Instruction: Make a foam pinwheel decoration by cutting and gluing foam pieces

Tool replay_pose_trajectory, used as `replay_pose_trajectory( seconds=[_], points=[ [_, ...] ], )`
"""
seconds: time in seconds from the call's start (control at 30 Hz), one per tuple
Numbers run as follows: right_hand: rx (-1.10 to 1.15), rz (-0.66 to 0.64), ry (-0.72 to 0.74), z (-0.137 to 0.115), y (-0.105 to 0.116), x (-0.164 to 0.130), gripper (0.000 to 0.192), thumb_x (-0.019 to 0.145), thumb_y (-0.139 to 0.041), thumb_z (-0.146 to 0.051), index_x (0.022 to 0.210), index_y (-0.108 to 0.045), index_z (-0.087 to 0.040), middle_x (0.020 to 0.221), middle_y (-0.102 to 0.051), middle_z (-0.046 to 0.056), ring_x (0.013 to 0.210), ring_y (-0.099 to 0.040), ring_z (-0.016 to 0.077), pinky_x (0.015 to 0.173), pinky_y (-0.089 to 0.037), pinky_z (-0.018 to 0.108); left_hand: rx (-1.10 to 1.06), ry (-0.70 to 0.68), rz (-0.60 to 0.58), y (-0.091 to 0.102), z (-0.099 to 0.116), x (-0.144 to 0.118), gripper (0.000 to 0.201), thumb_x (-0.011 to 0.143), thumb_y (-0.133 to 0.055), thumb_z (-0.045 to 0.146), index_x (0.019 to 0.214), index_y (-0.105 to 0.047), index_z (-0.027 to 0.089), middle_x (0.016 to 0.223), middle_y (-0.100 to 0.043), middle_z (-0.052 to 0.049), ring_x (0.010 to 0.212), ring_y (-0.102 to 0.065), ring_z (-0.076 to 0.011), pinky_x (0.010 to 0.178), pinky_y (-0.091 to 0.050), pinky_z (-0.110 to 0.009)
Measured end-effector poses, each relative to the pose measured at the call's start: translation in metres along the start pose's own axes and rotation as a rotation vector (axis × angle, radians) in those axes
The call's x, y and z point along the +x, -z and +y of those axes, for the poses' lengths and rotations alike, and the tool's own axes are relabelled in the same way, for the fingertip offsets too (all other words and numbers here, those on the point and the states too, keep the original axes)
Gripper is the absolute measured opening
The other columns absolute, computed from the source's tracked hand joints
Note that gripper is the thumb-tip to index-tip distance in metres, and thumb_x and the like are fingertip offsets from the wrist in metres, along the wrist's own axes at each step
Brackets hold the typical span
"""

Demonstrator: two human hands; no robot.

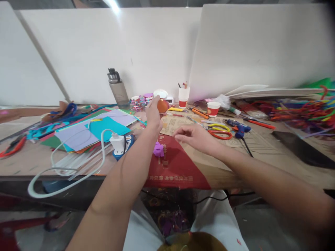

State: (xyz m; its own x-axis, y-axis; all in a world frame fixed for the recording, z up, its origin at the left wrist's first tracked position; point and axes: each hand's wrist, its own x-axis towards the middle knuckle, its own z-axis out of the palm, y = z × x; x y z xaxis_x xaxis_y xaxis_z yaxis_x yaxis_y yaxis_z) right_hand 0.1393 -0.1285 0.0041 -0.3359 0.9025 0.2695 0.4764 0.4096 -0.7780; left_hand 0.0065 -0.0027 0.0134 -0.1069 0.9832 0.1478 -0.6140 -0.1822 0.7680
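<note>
- Your worktop [28, 158] is bare brownish board, crowded with craft clutter, and white panels [146, 45] wall it off at the back.
- Your left hand [154, 113] reaches far forward, fingers closed on a small orange ball-like object [162, 106] held just above the surface, near the back of the worktop.
- Your right hand [195, 137] hovers over the middle, holding nothing, fingers loosely curled and apart; the two hands are near each other but not touching.
- A red sheet [176, 165] lies under your arms and hangs over the front edge, with a small purple piece [158, 149] on it beside your left forearm.
- Left of your left arm: a stack of coloured paper sheets [99, 129], a white plug and cable [78, 157] looping off the edge.
- Behind the orange object stand a grey water bottle [117, 89], a white cup with sticks [184, 96] and a red-and-white paper cup [213, 108].
- Right of your right hand lie scissors with orange and yellow handles [219, 131], a blue glue gun [239, 127], then a heap of pipe cleaners [306, 111].
</note>
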Motion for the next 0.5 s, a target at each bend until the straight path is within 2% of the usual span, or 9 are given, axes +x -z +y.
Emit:
replay_pose_trajectory(
  seconds=[0.07,0.17,0.27,0.4,0.5],
  points=[
    [-0.046,0.04,0.04,0.003,-0.016,0.024,0.013,0.086,-0.06,-0.015,0.088,-0.073,-0.017,0.086,-0.074,0.001,0.077,-0.063,0.0133,0.074,-0.048,0.026,-0.024,-0.038,0.016,0.002,0.005,0.003,0.04,0.067,-0.079,0.055,0.086,-0.065,0.022,0.076,-0.067,-0.005,0.073,-0.068,-0.0208,0.044,-0.035,-0.021],
    [-0.164,-0.046,0.061,0.006,-0.041,0.043,0.011,0.085,-0.062,-0.014,0.09,-0.073,-0.015,0.087,-0.071,0.003,0.074,-0.061,0.013,0.071,-0.046,0.025,-0.051,-0.097,0.036,0.004,0.014,0.006,0.041,0.069,-0.077,0.057,0.09,-0.066,0.023,0.078,-0.068,-0.005,0.072,-0.069,-0.0198,0.044,-0.036,-0.021],
    [-0.289,-0.139,0.094,0.013,-0.061,0.044,0.012,0.085,-0.069,-0.019,0.095,-0.074,-0.013,0.095,-0.069,0.009,0.081,-0.062,0.0165,0.075,-0.048,0.028,-0.071,-0.135,0.054,0.004,0.023,0.007,0.044,0.072,-0.076,0.058,0.092,-0.066,0.021,0.076,-0.067,-0.004,0.068,-0.068,-0.0176,0.042,-0.035,-0.021],
    [-0.344,-0.188,0.079,0.021,-0.07,0.04,0.011,0.089,-0.066,-0.021,0.092,-0.075,-0.016,0.097,-0.07,0.01,0.089,-0.065,0.0209,0.082,-0.049,0.032,-0.089,-0.134,0.064,0.006,0.025,0.008,0.047,0.074,-0.072,0.062,0.093,-0.065,0.02,0.073,-0.067,-0.004,0.065,-0.067,-0.0165,0.043,-0.034,-0.022],
    [-0.274,-0.182,0.017,0.021,-0.068,0.04,0.011,0.086,-0.066,-0.014,0.094,-0.074,-0.015,0.096,-0.073,0.009,0.085,-0.067,0.0189,0.079,-0.05,0.03,-0.094,-0.097,0.057,0.006,0.023,0.008,0.053,0.073,-0.071,0.065,0.099,-0.066,0.02,0.076,-0.069,-0.005,0.069,-0.068,-0.0181,0.045,-0.035,-0.023]
  ],
)
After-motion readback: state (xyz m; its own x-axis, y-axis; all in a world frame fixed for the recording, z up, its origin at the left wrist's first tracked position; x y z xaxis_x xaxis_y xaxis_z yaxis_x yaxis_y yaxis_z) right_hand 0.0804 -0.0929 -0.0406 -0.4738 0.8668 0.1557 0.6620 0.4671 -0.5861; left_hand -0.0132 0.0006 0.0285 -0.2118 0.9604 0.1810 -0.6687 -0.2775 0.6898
